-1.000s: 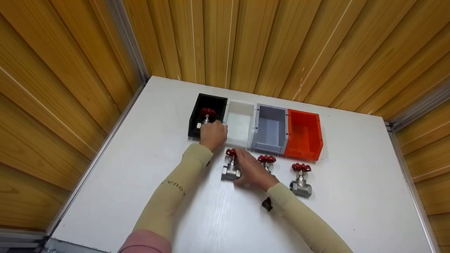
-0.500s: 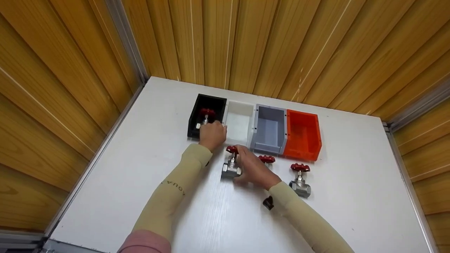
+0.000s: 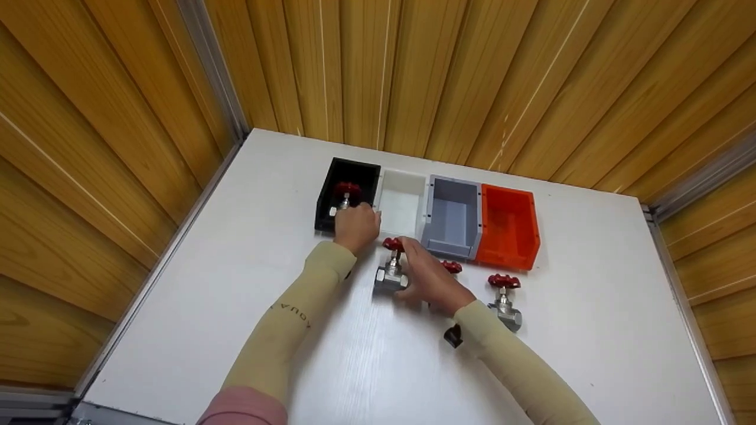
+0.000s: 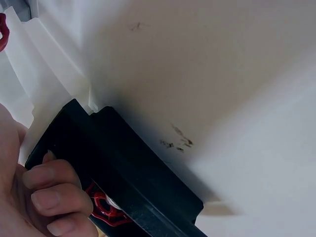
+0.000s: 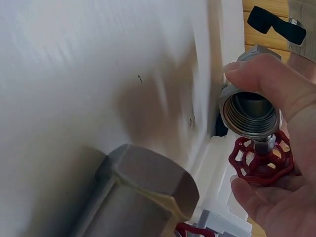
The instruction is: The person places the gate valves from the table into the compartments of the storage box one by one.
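In the head view my left hand [image 3: 357, 227] is at the front of the black bin [image 3: 328, 206], right by a valve with a red handwheel [image 3: 348, 189] inside it. In the left wrist view its fingers [image 4: 54, 197] are curled in against the bin's front, and nothing shows within them. My right hand [image 3: 431, 277] grips a steel gate valve [image 3: 390, 276] with a red wheel, in front of the white bin [image 3: 403, 203]. In the right wrist view the thumb [image 5: 261, 71] lies on the valve's threaded body, and the other fingers are at the wheel.
A second valve [image 3: 452, 267] is mostly hidden behind my right hand. To its right stands another valve [image 3: 505, 304] on the white table [image 3: 354, 366]. Grey [image 3: 453, 218] and orange bins [image 3: 511, 227] continue the row. Wood-patterned panels [image 3: 413, 71] rise behind.
My right hand has moved slightly away from me with the valve, up towards the white bin, now hiding more of the second valve. The left hand has stayed at the black bin.
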`<state>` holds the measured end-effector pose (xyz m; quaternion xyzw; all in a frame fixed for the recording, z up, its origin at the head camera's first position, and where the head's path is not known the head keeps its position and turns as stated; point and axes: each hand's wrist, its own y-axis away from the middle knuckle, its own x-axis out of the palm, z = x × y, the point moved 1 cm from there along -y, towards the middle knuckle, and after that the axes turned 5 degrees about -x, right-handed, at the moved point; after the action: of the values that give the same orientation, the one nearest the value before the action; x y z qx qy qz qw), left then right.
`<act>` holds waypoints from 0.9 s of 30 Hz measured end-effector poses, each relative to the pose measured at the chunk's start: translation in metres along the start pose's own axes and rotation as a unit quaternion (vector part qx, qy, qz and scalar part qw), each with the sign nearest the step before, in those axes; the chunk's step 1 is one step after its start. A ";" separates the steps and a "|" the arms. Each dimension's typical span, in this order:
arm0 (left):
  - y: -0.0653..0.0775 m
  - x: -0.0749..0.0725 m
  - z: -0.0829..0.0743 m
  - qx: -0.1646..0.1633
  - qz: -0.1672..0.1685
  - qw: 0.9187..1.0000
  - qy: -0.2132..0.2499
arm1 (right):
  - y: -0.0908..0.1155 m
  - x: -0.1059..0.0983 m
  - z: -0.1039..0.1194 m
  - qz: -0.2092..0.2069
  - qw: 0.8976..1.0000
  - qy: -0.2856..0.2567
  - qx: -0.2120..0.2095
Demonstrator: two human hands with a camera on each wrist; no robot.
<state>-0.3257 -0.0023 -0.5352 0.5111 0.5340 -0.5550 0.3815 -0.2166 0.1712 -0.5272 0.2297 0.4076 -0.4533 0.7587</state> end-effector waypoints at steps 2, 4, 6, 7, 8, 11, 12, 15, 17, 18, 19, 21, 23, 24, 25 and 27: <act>0.000 -0.001 0.000 0.000 -0.002 1.000 0.002 | 0.000 -0.001 0.000 0.001 1.000 0.004 0.005; 0.001 -0.001 0.000 0.000 -0.001 1.000 0.000 | -0.001 -0.002 0.000 0.000 1.000 0.005 0.008; 0.001 -0.002 -0.001 -0.001 0.001 1.000 -0.001 | -0.002 -0.004 -0.001 -0.004 1.000 0.002 0.008; 0.001 -0.002 -0.001 -0.001 0.002 1.000 -0.003 | -0.003 -0.005 -0.001 -0.005 1.000 0.001 0.008; 0.001 -0.002 -0.001 -0.002 0.004 1.000 -0.004 | -0.003 -0.006 -0.001 -0.007 1.000 0.000 0.008; 0.000 -0.001 -0.001 -0.002 0.010 1.000 -0.008 | -0.006 -0.008 -0.002 -0.008 1.000 -0.008 0.009; 0.000 -0.001 -0.001 -0.002 0.011 1.000 -0.010 | -0.006 -0.008 -0.003 -0.007 1.000 -0.011 0.010; 0.000 -0.001 -0.001 -0.003 0.017 1.000 -0.010 | -0.009 -0.010 -0.004 -0.009 1.000 -0.018 0.011; 0.000 -0.001 -0.001 -0.004 0.019 1.000 -0.007 | -0.010 -0.011 -0.004 -0.011 1.000 -0.019 0.010; 0.000 -0.002 -0.001 -0.005 0.018 1.000 -0.005 | -0.011 -0.012 -0.004 -0.012 1.000 -0.017 0.009; 0.000 -0.002 -0.001 -0.006 0.016 1.000 -0.002 | -0.012 -0.013 -0.004 -0.015 1.000 -0.011 0.009; 0.001 -0.002 -0.001 -0.007 0.008 1.000 0.004 | -0.014 -0.014 -0.003 -0.018 1.000 -0.003 0.006; 0.001 -0.003 -0.001 -0.006 0.002 1.000 0.005 | -0.017 -0.015 -0.002 -0.021 1.000 0.003 0.007; 0.001 -0.003 -0.001 -0.006 -0.001 1.000 0.005 | -0.018 -0.016 -0.002 -0.023 1.000 0.005 0.008; 0.001 -0.003 -0.001 -0.006 -0.002 1.000 0.006 | -0.019 -0.017 -0.002 -0.024 1.000 0.004 0.008; 0.001 -0.003 -0.001 -0.007 0.001 1.000 0.005 | -0.021 -0.018 -0.002 -0.024 1.000 -0.004 0.010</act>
<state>-0.3240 -0.0019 -0.5327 0.5118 0.5396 -0.5482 0.3826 -0.2404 0.1713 -0.5131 0.2257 0.4056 -0.4759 0.7470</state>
